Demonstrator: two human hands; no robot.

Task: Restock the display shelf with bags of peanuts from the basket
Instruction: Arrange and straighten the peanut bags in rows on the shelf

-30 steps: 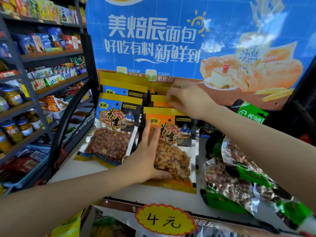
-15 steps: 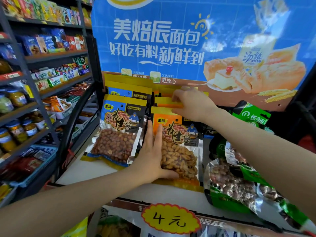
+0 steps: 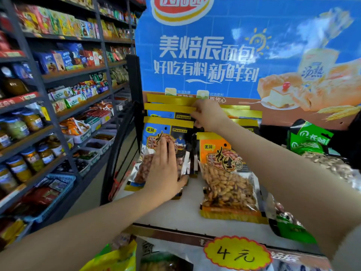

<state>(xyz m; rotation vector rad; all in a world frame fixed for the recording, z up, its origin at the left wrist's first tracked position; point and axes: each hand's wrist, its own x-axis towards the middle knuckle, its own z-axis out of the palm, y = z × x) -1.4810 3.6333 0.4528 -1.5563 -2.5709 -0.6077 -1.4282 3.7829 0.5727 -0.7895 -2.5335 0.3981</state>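
Head view: blue peanut bag [image 3: 156, 151] leans at the front of its row on the white shelf [image 3: 187, 210], and my left hand [image 3: 163, 173] lies flat on it, fingers straight, thumb hooked at its lower right edge. Behind it, my right hand [image 3: 208, 114] pinches the yellow top of a rear blue bag [image 3: 170, 111]. Just right, an orange peanut bag [image 3: 224, 173] lies tilted. Green bags [image 3: 306, 141] sit beyond, a yellow price tag [image 3: 237, 253] below.
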